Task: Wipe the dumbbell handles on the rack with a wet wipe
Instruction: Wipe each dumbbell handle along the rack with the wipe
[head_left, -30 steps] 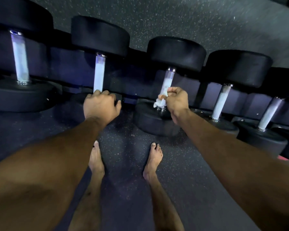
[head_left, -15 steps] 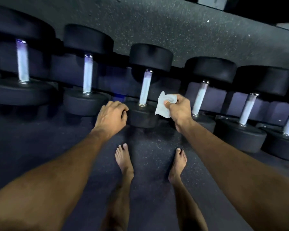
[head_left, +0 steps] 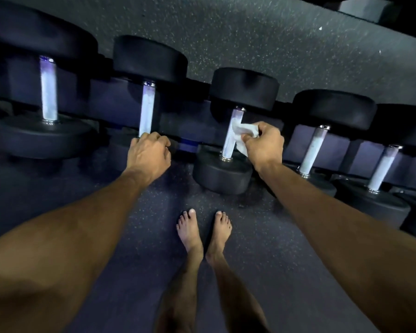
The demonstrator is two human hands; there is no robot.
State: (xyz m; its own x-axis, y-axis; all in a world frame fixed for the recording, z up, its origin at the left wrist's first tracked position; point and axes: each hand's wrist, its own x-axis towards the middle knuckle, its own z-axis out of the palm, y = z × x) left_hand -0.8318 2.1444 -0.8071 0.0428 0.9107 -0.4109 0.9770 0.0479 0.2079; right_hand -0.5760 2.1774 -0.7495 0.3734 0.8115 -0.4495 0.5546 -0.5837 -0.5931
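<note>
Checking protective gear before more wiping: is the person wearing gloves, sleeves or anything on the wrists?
No. The left hand and right hand are bare, without gloves, rings or watch. Both forearms are uncovered as far as the frame shows; no sleeve is visible.

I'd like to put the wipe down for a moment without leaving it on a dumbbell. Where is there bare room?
Bare floor lies below the rack, left of the left hand, and more in front of the feet. Along the rack it is crowded: dumbbells stand close together, and the right hand holds the wipe against one handle.
</note>
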